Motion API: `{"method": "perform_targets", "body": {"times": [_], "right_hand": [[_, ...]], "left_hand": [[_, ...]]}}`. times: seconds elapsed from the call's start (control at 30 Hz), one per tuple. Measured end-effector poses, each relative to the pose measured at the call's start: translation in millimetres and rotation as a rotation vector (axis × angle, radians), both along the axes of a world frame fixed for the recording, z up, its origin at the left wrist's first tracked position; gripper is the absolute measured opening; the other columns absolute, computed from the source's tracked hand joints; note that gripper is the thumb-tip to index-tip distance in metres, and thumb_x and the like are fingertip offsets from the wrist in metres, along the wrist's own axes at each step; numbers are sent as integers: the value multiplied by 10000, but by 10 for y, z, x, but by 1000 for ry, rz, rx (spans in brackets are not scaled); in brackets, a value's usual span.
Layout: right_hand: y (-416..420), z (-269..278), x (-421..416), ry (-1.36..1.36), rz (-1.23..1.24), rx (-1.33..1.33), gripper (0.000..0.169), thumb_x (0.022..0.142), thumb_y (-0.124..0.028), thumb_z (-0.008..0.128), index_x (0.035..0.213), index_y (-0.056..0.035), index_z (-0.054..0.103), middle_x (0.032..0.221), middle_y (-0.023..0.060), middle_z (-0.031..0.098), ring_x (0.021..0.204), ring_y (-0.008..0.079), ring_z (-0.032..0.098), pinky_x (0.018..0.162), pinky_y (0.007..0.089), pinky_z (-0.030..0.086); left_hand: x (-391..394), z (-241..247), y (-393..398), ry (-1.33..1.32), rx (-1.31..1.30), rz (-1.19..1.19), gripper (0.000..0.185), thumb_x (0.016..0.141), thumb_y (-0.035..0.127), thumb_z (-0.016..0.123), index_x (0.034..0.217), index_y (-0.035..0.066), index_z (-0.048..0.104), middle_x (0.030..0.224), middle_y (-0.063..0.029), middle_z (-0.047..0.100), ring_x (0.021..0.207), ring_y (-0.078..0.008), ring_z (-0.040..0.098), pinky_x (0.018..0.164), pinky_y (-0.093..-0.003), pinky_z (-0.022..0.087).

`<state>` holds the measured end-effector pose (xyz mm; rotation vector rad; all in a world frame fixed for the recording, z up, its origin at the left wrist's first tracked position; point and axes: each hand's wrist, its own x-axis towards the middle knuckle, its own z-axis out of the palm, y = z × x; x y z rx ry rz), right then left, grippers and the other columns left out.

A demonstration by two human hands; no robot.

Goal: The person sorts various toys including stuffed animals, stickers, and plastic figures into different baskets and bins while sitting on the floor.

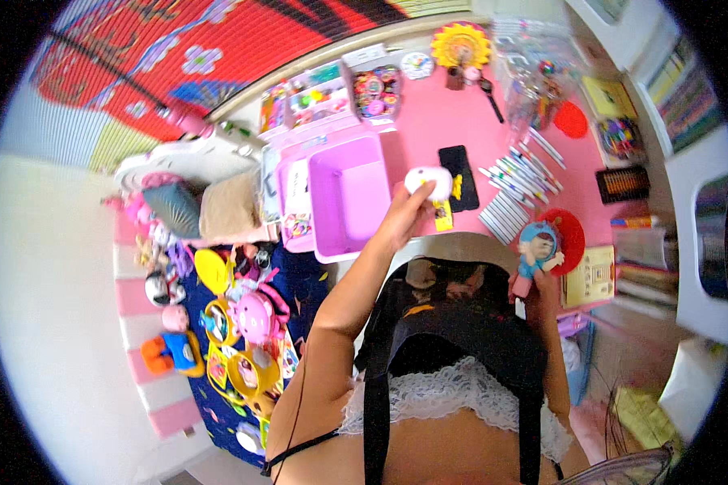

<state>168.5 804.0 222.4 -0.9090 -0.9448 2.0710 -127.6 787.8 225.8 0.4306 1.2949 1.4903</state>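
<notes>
My left hand (407, 213) is shut on a small white rounded object (429, 182) with a dark and yellow mark, perhaps a case with a face on it. It is over the front part of the pink desk (424, 130), next to a black flat rectangular item (461, 182) and a small yellow card or packet (443, 216). In my right hand (541, 294) is a small doll in a light blue hood and outfit (539, 245), held by its lower part. Behind the doll lies a red round mat (570, 239).
An open purple plastic bin (355, 206) stands left of my left hand. Several marker pens (525, 176) lie loose on the desk's right side, near a yellow booklet (589, 276). A bead organizer (318, 100) and yellow flower-shaped item (461, 45) sit at the back. Toys, including a pink pig bag (258, 316), crowd the left.
</notes>
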Motion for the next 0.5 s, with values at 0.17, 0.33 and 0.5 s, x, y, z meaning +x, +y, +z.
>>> {"method": "perform_targets", "body": {"times": [0.17, 0.33, 0.5], "right_hand": [[66, -71, -324, -61, 205, -108, 347, 877, -276, 510, 1075, 6, 472, 755, 122, 590, 592, 198, 586, 477, 296, 473], [-60, 143, -903, -129, 593, 22, 293, 927, -238, 468, 1121, -17, 473, 839, 104, 596, 667, 182, 605, 525, 303, 502], [-511, 210, -1528, -101, 728, 49, 256, 938, -182, 460, 1144, -29, 464, 842, 104, 600, 645, 166, 604, 523, 291, 507]], "left_hand": [[33, 128, -1057, -454, 153, 158, 509, 892, 356, 561, 1271, 62, 392, 1269, -148, 489, 1194, -304, 472, 981, -566, 399], [-3, 140, -1956, -419, 99, 407, 523, 882, 419, 555, 1267, 100, 403, 1213, -108, 524, 1130, -276, 517, 947, -558, 428], [-218, 38, -2510, -369, 77, 558, 488, 909, 426, 504, 1259, 97, 421, 1170, -144, 541, 1070, -278, 553, 881, -461, 500]]}}
